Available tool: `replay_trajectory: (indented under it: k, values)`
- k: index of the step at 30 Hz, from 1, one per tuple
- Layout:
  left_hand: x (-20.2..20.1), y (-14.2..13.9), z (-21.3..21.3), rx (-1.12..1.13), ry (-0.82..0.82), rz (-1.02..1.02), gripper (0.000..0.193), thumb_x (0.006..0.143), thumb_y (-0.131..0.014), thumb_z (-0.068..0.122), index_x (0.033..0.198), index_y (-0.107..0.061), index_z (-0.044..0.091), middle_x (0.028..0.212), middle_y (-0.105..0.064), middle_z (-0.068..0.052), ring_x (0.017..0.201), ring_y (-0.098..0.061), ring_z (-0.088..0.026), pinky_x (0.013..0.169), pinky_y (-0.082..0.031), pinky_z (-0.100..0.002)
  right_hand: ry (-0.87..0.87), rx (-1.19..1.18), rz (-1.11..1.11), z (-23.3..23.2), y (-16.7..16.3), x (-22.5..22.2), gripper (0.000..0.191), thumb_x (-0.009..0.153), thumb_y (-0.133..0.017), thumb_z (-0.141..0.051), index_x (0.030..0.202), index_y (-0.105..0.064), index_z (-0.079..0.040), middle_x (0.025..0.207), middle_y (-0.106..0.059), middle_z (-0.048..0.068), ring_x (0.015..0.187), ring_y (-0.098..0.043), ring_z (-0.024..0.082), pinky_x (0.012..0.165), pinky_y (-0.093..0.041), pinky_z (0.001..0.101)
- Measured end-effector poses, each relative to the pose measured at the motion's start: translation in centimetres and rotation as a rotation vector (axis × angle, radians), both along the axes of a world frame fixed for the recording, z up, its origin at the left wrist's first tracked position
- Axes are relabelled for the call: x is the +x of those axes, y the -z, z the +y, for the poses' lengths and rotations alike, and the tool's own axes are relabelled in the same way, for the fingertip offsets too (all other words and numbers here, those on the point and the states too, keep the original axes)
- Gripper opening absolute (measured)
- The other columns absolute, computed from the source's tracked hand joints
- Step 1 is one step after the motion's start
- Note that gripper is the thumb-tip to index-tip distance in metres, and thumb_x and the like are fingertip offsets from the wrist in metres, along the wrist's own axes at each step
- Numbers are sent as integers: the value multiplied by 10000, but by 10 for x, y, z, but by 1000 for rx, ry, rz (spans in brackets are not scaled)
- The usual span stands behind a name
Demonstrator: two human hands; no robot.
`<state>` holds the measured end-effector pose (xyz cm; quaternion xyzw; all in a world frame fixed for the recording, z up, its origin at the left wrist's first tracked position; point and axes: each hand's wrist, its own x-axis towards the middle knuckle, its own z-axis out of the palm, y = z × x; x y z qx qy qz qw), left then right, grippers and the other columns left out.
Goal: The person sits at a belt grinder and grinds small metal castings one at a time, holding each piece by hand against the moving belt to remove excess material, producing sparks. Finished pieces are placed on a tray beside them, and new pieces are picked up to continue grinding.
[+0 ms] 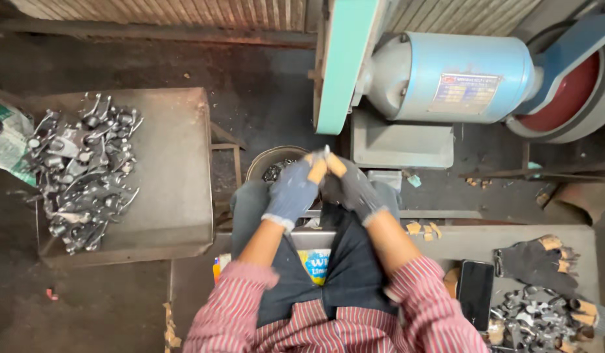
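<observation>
Seated worker, seen from above. Both hands gloved and raised together in front of the knees, just below the lower end of the green belt guard [342, 65]. Left hand [293, 193], in a blue-grey glove with tan fingertips, and right hand [355, 189], in a dark glove, meet at the fingertips and together pinch a small pale metal piece [327, 154]; its shape is too small to tell. Both hands are closed around it.

Directly beneath the hands: a round bucket [263, 163] with dark metal parts inside. To the worker's left, a metal tray table [172, 170] carrying a heap of shiny metal parts [80, 170]. To the right, a bench with a spare glove [538, 261], a black phone [475, 291] and a second pile of parts [531, 320]. Behind: a blue motor [446, 75] with a red wheel [570, 91].
</observation>
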<state>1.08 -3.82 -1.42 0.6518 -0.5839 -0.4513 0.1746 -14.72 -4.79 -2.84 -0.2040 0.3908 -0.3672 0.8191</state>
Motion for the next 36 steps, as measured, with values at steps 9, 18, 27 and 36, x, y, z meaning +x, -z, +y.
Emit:
replay_trajectory:
  k: [9,18,27,36]
  values:
    - [-20,102,-35,-65,-192,819,367,1082,-591,244,1294,-702,-34,960,-723,-108,867,-591,-167,765,-478,-355,255,-18,62,-28,70,7,260,992,-621,-272,1026,-677,-20,882,-705,58,784,-669,169,712,-576,317]
    - [-51,97,-57,-525,-37,291,262,996,-687,226,1148,-765,27,1034,-754,-135,917,-767,-203,773,-558,-326,539,-65,341,-19,50,-13,308,995,-632,-254,1145,-711,4,976,-747,45,831,-683,122,751,-559,265]
    - [-54,107,-46,-495,-386,439,216,991,-654,215,1028,-730,16,898,-749,-141,793,-717,-238,734,-556,-353,430,-152,446,-34,77,-3,310,1059,-635,-259,1129,-712,34,921,-713,49,774,-621,127,686,-509,279]
    - [-36,80,-29,-62,56,1064,323,988,-699,156,1253,-633,-16,1129,-684,-195,1011,-711,-226,907,-543,-363,572,-310,184,7,27,-34,558,1003,-707,-157,1505,-508,-20,1237,-603,84,1118,-573,198,993,-474,338]
